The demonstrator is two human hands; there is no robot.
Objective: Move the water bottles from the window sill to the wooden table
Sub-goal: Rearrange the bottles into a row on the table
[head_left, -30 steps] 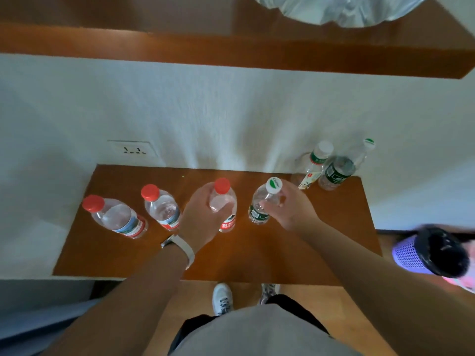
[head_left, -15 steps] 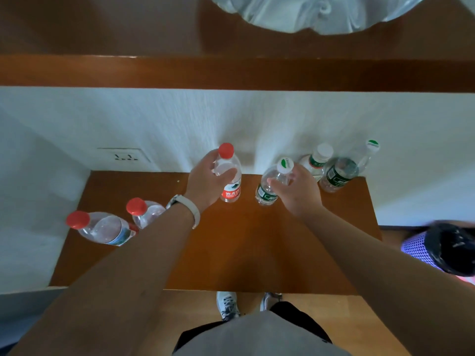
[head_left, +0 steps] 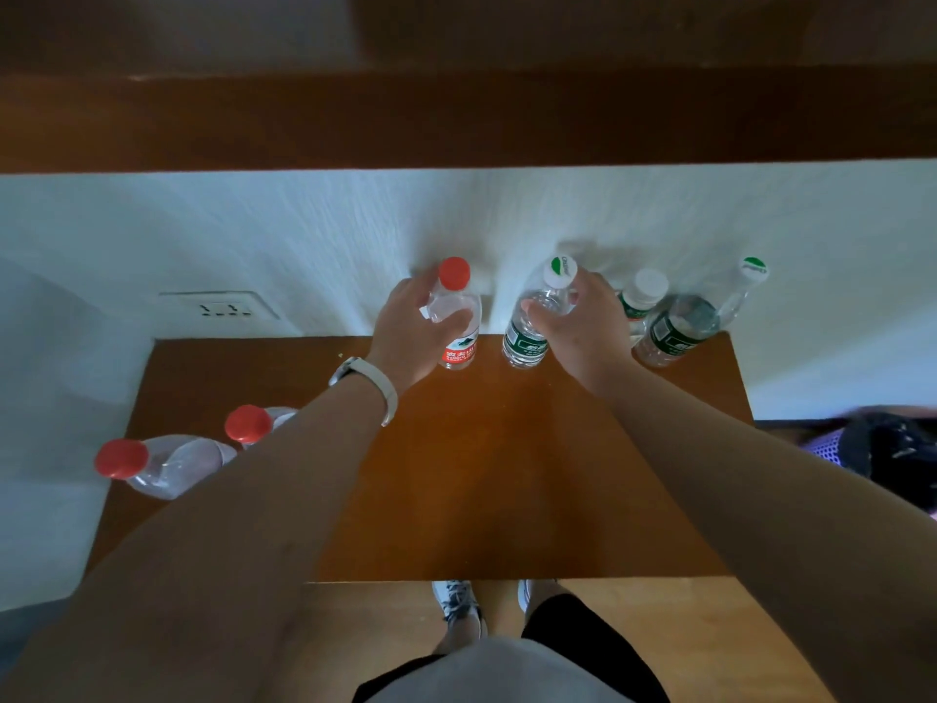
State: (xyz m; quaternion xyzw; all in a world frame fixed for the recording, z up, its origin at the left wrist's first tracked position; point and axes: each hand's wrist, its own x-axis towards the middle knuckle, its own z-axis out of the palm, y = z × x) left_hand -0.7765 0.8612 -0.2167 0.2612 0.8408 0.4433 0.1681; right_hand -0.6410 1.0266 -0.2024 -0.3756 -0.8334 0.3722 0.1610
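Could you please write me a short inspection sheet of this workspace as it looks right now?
Surface: wooden table against a white wall, middle bare.
Job's things: red-capped bottle and green-label bottle in hand at the far edge; two more green-label bottles at far right; two red-capped bottles at left.
Clutter: nothing seen.
Grippers: left hand grips the red-capped bottle; right hand grips the green-label bottle.
Cables: nothing seen.
Surroundings: wall socket; purple basket on the floor at right.

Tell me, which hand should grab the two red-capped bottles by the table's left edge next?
Probably the left hand, once it lets go of its red-capped bottle. Those two bottles stand beside the left arm. The right hand, holding a green-label bottle, would have to cross over.
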